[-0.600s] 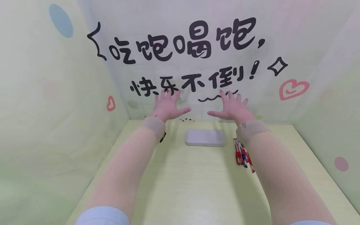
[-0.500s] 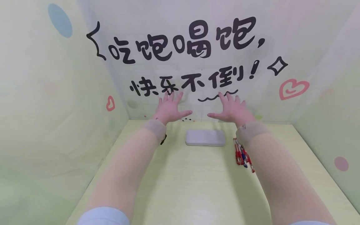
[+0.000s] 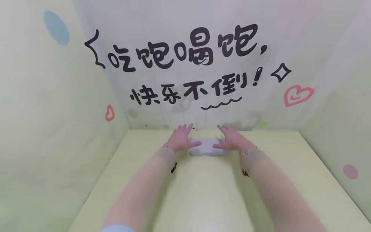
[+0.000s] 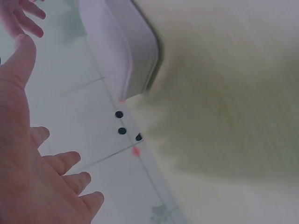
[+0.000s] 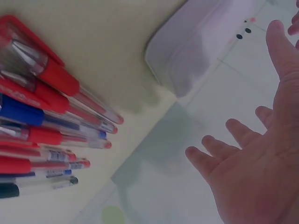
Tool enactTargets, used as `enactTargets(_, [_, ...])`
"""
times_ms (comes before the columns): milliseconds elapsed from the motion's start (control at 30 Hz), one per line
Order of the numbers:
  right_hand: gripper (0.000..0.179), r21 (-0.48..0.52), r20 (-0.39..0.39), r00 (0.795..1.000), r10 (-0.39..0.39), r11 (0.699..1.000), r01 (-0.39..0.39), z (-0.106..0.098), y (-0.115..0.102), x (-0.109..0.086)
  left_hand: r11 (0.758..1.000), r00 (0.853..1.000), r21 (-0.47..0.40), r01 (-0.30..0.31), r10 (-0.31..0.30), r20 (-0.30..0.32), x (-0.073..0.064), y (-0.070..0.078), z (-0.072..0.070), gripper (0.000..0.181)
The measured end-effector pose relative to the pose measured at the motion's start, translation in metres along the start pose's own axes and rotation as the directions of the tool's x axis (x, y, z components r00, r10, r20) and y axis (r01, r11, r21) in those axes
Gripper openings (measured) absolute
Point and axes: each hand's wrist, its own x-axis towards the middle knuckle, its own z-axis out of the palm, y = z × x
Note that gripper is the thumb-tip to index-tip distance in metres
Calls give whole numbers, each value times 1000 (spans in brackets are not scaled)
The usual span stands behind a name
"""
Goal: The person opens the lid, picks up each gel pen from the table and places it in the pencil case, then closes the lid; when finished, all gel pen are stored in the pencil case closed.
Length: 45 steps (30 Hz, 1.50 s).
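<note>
A pale lavender pencil case (image 3: 207,150) with rounded corners lies at the far end of the table. In the head view my left hand (image 3: 179,140) overlaps its left end, fingers spread and thumb pointing inward. My right hand (image 3: 234,140) mirrors it over the right end, fingers stretched and its thumb across the case. Both wrist views show space between each hand and the pencil case (image 4: 114,46); nothing is held. Several capped gel pens (image 5: 44,135), mostly red with blue and dark ones, lie beside the case near my right wrist, mostly hidden by it in the head view.
The pale wood table (image 3: 203,193) meets a printed back wall (image 3: 162,116) just behind the pencil case. Side walls (image 3: 342,129) rise along the table's left and right edges. A dark band (image 3: 173,168) shows at my left wrist.
Both hands have come down from in front of the wall to the pencil case, fingers still spread. The view has tilted up slightly. My right forearm now covers most of the pens.
</note>
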Motion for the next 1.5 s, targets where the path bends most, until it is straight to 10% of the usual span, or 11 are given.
enactTargets(433, [99, -26, 16, 997, -70, 997, 71, 45, 22, -2, 998, 995, -46, -39, 43, 87, -4, -16, 54, 116])
enactTargets(1100, [83, -23, -4, 999, -51, 998, 51, 54, 20, -11, 999, 998, -43, -13, 16, 60, -14, -9, 62, 94])
enactTargets(1500, [75, 48, -41, 994, -103, 993, 105, 75, 10, -38, 995, 998, -93, -29, 35, 61, -49, -18, 57, 97])
